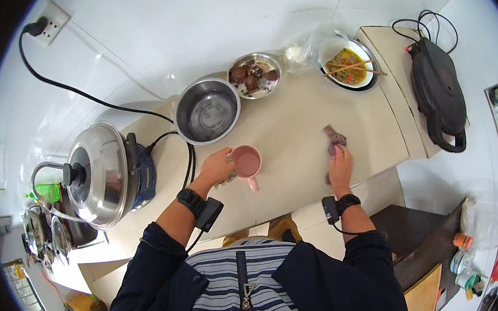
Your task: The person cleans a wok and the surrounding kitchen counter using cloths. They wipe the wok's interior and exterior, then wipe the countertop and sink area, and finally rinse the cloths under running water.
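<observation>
My left hand point(218, 167) is at the left side of a pink mug point(246, 161), its fingers touching the rim, with a bit of greenish cloth-like material point(226, 181) under the palm. Whether it grips the mug is not plain. The mug's handle points towards me. My right hand point(341, 167) holds a dark purplish cloth point(337, 140) against the beige countertop point(289, 160), near its front edge. Beyond the mug stand a deep steel bowl point(208, 111) and a smaller steel bowl point(254, 76) with brown chunks of food in it.
An electric pot with a domed steel lid point(99, 176) stands left, its black cord point(96, 95) running to a wall socket point(53, 24). At the back right are a clear plastic bag point(303, 54), a bowl of soup point(349, 68) with chopsticks across it, and a black electric griddle point(440, 87).
</observation>
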Motion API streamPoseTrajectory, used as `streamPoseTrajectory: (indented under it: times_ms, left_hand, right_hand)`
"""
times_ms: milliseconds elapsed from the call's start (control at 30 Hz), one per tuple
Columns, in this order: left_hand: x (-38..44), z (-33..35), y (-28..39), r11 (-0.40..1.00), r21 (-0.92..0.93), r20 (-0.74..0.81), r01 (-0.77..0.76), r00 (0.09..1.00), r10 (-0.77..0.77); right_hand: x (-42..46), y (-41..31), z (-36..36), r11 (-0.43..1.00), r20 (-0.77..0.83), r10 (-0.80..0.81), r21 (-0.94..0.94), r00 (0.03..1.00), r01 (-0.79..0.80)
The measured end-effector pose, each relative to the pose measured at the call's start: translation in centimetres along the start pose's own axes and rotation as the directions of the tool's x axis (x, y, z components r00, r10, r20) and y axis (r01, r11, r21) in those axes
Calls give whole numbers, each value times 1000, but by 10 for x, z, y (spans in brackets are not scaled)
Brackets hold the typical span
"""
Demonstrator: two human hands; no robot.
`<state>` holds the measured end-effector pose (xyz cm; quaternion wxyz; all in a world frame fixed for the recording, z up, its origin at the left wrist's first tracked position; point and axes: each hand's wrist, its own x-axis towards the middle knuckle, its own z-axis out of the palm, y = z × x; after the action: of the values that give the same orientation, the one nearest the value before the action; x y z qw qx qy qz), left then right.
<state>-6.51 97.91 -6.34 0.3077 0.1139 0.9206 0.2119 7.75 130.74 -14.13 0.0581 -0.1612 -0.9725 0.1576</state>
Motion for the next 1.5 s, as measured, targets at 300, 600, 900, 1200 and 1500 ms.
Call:
streamPoseTrajectory:
  times_ms: [300, 600, 900, 1200, 1500]
  left_hand:
    - [-23, -2, -11, 965, 91, -68, 246, 968, -241]
    - [-29, 14, -1, 935, -145, -103, 325, 935, -341]
    - [14, 38, 9, 939, -259, -114, 224, 959, -260]
    - [90, 51, 55, 919, -385, -170, 81, 973, -157]
    - [166, 47, 101, 760, -638, -8, 126, 985, -171]
  right_hand:
    - [47, -131, 56, 693, -18, -704, 203, 710, 692]
    - [159, -95, 78, 926, -58, -371, 49, 927, 374]
    - [182, 17, 57, 987, -151, 72, -134, 986, -92]
    - [162, 141, 8, 892, -279, 270, -288, 921, -349]
    - [73, 215, -45, 892, -332, 285, -251, 899, -375]
